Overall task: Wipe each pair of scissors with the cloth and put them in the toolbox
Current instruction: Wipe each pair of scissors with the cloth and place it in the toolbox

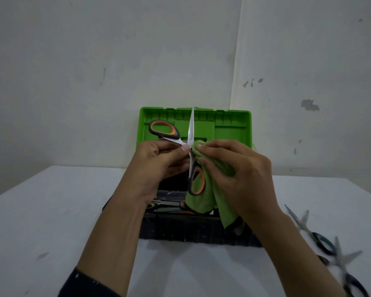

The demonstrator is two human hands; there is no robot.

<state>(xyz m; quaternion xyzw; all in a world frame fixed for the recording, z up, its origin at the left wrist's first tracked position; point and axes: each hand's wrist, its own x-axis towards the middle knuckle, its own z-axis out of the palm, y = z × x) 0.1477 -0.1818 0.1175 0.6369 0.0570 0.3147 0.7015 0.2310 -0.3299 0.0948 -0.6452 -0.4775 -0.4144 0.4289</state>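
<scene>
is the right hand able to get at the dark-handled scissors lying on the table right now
Probably not yet: the right hand grips the green cloth against the orange-handled scissors. Nothing stands between it and the dark-handled scissors, so the way looks free once it lets go.

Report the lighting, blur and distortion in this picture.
Head view: dim, flat light with faint arm shadows on the table; the loose scissors at lower right are smeared; the orange-handled scissors look sharp; the wall seam leans, likely lens distortion.

Open scissors (190, 133) in left hand (159, 161), cloth (199, 200) in right hand (234, 172)
</scene>
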